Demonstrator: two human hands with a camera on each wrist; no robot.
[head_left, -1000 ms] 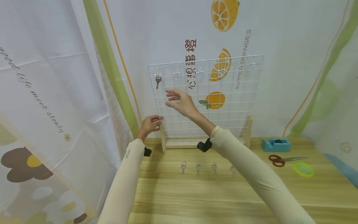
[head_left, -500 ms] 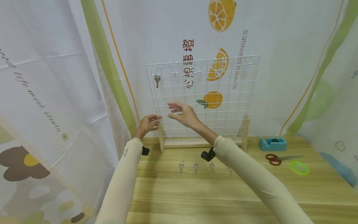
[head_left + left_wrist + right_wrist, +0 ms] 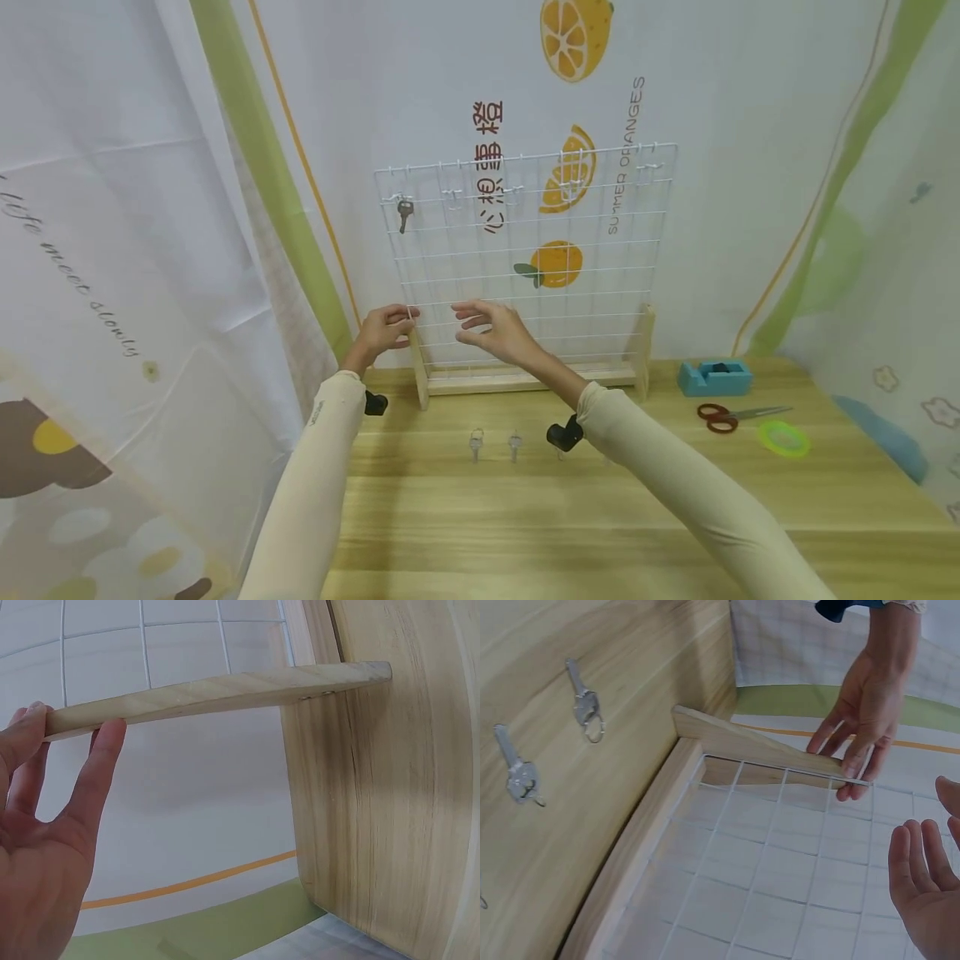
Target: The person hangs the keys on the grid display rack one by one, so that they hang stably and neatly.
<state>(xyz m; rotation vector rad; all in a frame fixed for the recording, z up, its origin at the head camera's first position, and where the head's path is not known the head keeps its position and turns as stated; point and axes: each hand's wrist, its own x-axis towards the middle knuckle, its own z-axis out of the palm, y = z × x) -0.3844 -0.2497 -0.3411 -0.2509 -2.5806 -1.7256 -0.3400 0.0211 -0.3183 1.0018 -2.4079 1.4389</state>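
My left hand [image 3: 384, 327] holds the top of the left wooden side post [image 3: 210, 691] of a white wire grid rack [image 3: 525, 157], thumb and fingers on either side of it. My right hand [image 3: 495, 332] hovers before the lower left of the grid, fingers relaxed and apart, with nothing between them. From a hook at the grid's upper left hangs a dark-looking key [image 3: 405, 215]. On the table below the rack lie several silver keys with rings, among them one key [image 3: 476, 446] at the left; my right wrist partly hides others.
More white hooks [image 3: 452, 198] sit along the grid's top. At the table's right are a blue tape dispenser [image 3: 715, 379], red-handled scissors [image 3: 742, 414] and a yellow-green ring [image 3: 783, 438]. Printed curtains [image 3: 705, 208] hang behind and beside the table [image 3: 435, 525].
My right hand has come down from just below the hanging key to the lower part of the grid. The left hand keeps its hold on the post. The head view has shifted slightly right.
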